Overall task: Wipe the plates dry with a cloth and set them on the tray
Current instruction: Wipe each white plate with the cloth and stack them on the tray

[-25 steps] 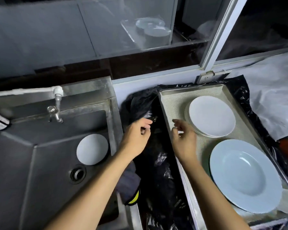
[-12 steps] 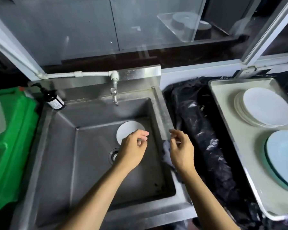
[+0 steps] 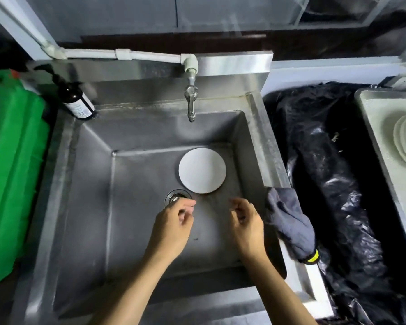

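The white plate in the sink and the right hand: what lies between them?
Only bare sink floor between white plate and right hand, in the head view.

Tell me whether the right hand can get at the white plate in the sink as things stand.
Probably yes. The right hand hovers over the sink holding nothing, just short of the white plate, which lies flat and uncovered on the basin floor. Nothing lies between them; the cloth hangs off to the side on the sink's rim.

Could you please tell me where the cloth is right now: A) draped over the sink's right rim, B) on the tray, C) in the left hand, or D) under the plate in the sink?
A: the cloth hangs over the right rim of the sink, and both hands hold nothing.
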{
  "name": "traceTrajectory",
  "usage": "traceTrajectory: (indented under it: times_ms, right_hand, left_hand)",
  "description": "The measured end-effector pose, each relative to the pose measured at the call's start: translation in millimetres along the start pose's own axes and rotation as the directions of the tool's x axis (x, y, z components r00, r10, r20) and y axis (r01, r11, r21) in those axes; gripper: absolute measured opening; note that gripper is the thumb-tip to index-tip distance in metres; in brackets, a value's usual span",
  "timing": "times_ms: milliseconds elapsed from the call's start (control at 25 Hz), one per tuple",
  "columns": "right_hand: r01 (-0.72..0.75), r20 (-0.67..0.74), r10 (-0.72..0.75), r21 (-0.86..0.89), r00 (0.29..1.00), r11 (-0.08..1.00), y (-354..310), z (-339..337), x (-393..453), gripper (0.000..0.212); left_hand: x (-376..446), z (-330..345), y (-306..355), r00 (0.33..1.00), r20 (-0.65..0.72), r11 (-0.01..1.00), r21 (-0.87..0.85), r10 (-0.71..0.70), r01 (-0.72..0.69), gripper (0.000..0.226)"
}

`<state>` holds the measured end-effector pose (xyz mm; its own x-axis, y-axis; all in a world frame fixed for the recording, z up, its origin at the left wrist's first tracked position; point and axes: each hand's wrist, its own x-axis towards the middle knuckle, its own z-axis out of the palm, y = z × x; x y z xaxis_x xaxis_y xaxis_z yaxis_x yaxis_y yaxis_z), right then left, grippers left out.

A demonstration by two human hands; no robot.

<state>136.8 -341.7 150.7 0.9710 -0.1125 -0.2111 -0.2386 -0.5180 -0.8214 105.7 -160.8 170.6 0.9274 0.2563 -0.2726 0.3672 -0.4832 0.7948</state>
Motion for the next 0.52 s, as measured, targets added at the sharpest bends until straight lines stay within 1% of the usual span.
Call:
traceTrajectory:
  times_ms: [160,320,480,520]
  right_hand:
    - [-0.064,0.057,0.065,-0.030,0.996,0.998,37,43,55,0.029]
    - [-0.137,0.062,0.137,0.007,0.989,0.991,82,89,115,0.035]
    - [-0.202,-0.005,0.204,0.128,0.979,0.971,117,135,167,0.043]
    - [-0.203,-0.032,0.209,0.130,0.977,0.970,126,145,178,0.043]
  left_hand:
    - [43,32,-43,1.000,-0.004,0.999,0.045,0.001,-0.001,0.032]
    - [100,58,-85,0.999,-0.003,0.997,0.057,-0.046,0.046,0.035]
    - [156,76,-123,0.992,-0.008,0.989,0.083,-0.123,0.124,0.041]
    - [169,81,-131,0.988,-0.001,0.984,0.087,-0.157,0.156,0.044]
